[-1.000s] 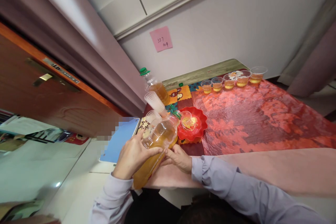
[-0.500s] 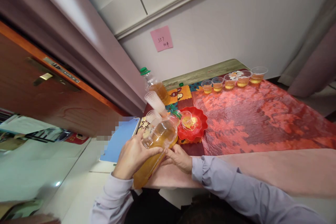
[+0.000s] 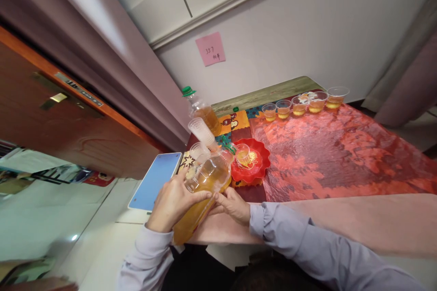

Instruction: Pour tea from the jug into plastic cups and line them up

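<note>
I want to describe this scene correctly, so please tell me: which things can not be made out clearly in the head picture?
- Pink note, head view: writing too small to read.
- Tilted bottle: its mouth is hidden behind the bottle's own neck; whether liquid flows into the cup on the red plate cannot be told.
- Right hand: fingertips hidden under the bottle.
- Left hand: palm hidden, only its back shows.
- Second bottle: base hidden by stacked cups.

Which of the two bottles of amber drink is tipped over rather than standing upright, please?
The bottle gripped by the left hand and right hand is tilted toward the red dish. The green-capped bottle by the wall stands upright, untouched.
</note>
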Demonstrator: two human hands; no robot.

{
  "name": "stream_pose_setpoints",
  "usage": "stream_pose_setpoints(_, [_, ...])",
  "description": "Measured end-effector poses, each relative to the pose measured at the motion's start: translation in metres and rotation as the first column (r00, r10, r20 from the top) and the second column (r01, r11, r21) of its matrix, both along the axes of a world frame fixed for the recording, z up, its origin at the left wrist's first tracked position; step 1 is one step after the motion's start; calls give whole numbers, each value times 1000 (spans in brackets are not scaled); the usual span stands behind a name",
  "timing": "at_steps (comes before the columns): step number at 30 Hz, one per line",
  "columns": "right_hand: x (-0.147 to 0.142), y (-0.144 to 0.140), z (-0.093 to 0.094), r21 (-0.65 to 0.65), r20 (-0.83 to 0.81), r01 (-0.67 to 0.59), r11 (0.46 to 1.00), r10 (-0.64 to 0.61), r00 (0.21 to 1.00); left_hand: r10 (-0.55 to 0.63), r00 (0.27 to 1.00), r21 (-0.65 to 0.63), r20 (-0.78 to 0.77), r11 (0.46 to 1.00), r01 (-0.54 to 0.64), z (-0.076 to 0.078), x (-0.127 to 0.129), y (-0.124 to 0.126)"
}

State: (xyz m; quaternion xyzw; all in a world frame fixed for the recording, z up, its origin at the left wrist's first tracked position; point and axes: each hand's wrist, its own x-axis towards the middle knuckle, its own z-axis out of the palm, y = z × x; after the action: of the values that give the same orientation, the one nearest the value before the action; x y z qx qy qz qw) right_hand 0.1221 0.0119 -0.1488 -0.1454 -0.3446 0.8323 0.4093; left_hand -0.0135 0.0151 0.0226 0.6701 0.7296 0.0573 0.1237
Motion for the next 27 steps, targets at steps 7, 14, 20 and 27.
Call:
stream_pose_setpoints(7, [0, 1, -1, 2, 9, 9, 1000, -9, 1000, 17, 1000, 8, -24, 1000, -17, -2, -2, 0])
stream_pose_setpoints(14, [1, 4, -5, 7, 56, 87, 996, -87, 995, 29, 997, 95, 77, 995, -36, -14, -8, -8])
stream_pose_setpoints(20, [0, 10, -9, 165, 74, 291, 942, -307, 949, 83, 956, 217, 281, 965, -147, -50, -26, -25])
stream_pose_setpoints(27, [-7, 6, -11, 168, 27, 218, 961, -226, 974, 112, 927, 219, 359, 955, -200, -63, -37, -40])
